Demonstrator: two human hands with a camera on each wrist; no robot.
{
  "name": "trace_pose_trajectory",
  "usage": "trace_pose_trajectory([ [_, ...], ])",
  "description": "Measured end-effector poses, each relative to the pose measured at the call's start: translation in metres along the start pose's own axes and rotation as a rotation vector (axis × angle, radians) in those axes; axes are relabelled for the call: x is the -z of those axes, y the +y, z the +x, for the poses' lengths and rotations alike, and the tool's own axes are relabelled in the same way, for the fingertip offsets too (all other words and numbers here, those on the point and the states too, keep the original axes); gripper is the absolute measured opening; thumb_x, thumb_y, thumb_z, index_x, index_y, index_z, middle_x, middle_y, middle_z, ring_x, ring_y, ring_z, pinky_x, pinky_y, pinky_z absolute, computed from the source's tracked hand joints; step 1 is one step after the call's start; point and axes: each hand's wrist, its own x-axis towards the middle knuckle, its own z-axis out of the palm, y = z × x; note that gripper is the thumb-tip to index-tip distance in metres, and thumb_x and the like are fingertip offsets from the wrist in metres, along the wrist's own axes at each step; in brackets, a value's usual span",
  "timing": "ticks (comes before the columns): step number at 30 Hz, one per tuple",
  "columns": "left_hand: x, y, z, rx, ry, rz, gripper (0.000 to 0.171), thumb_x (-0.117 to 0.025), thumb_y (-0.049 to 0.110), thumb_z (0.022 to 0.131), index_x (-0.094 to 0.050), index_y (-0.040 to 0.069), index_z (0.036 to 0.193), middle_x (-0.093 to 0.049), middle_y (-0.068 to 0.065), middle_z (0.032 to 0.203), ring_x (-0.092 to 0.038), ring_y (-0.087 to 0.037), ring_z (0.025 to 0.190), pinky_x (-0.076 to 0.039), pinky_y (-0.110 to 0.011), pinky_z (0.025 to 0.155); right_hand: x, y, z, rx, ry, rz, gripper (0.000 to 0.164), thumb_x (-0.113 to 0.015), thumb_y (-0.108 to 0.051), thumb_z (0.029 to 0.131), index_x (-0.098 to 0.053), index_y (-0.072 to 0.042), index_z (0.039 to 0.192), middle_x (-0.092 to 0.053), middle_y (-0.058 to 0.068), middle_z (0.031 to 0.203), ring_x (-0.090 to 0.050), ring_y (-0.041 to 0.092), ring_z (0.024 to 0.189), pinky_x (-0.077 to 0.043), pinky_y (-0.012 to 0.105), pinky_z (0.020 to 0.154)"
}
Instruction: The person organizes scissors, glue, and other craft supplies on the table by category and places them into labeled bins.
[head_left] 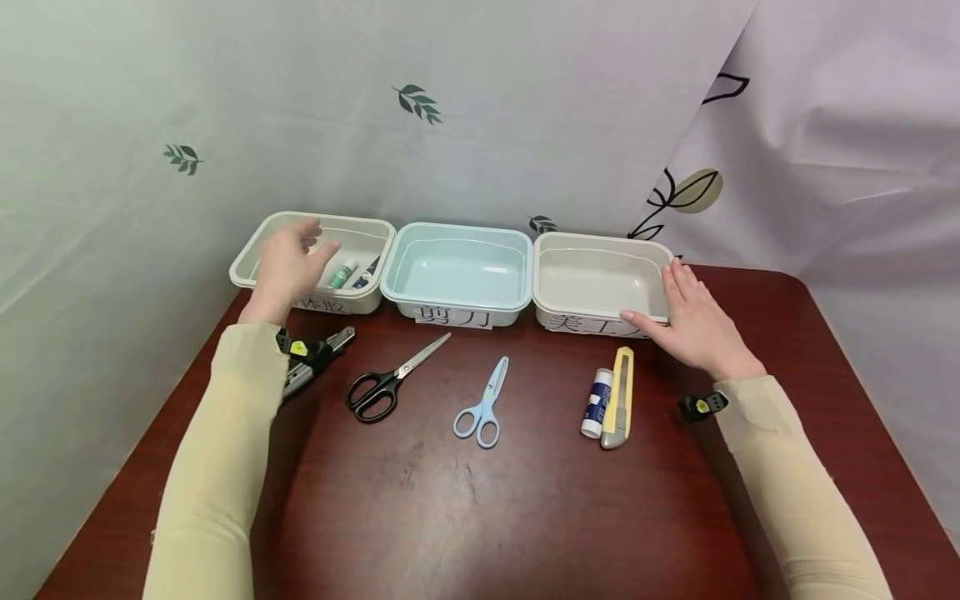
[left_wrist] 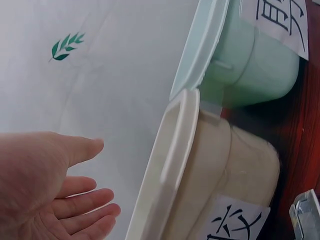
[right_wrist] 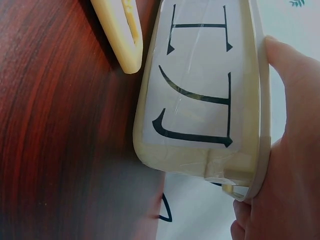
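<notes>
My left hand [head_left: 287,265] hovers over the left cream bin [head_left: 242,268], its fingers loose and holding nothing. Inside that bin lie a green glue stick [head_left: 343,274] and a dark blue and white tube [head_left: 366,273], both partly hidden by the wall. My right hand [head_left: 699,323] rests on the right end of the right cream bin [head_left: 600,287], fingers straight along the rim and thumb at its front edge. Close to that hand, a yellow utility knife [head_left: 618,398] lies beside a blue and white glue stick [head_left: 597,403] on the table.
Between the cream bins stands a light blue bin [head_left: 459,271]. Black-handled scissors [head_left: 386,386] and light blue scissors [head_left: 485,406] lie before it. A grey and black utility knife [head_left: 300,377] is partly covered by the left wrist. A patterned cloth [head_left: 465,158] hangs behind.
</notes>
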Motion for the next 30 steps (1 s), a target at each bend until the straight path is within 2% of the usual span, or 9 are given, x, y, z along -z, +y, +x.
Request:
trace_pose_trajectory([
  [7,-0.003,0.014,-0.008,-0.066,0.016,-0.027,0.059,-0.062,0.030,0.102,-0.047,-0.004,0.149,-0.055,-0.028,0.140,-0.052,-0.046,0.129,-0.042,-0.054,0.105,0.000,0.000,0.000,-0.002,-0.008,-0.004,0.105,-0.048,-0.065,0.098,-0.009,0.014,0.156,-0.001,0.031,0.164,0.002,0.039,0.152,-0.001,0.048,0.122],
  [14,-0.011,0.032,-0.014,-0.143,0.001,-0.064,0.060,-0.065,0.031,0.100,-0.050,-0.004,0.147,-0.058,-0.026,0.137,-0.054,-0.045,0.127,-0.043,-0.051,0.106,0.001,0.000,0.000,-0.002,-0.009,-0.002,0.105,-0.047,-0.066,0.099,-0.008,0.013,0.156,0.000,0.030,0.164,0.003,0.037,0.153,-0.002,0.048,0.122],
  [21,-0.026,0.050,-0.019,-0.247,0.009,-0.091,0.056,-0.071,0.023,0.097,-0.055,-0.007,0.141,-0.061,-0.027,0.132,-0.059,-0.045,0.119,-0.045,-0.052,0.103,0.000,0.001,0.000,-0.004,-0.008,-0.002,0.105,-0.047,-0.066,0.099,-0.008,0.013,0.156,0.000,0.029,0.164,0.003,0.036,0.153,0.000,0.047,0.122],
  [30,-0.050,0.074,-0.032,-0.357,-0.064,-0.079,0.059,-0.073,0.026,0.096,-0.054,-0.004,0.143,-0.062,-0.024,0.130,-0.060,-0.041,0.118,-0.046,-0.049,0.102,0.001,0.001,0.000,0.002,-0.006,-0.002,0.104,-0.048,-0.065,0.099,-0.010,0.014,0.156,-0.001,0.030,0.164,0.003,0.037,0.153,0.000,0.046,0.122],
])
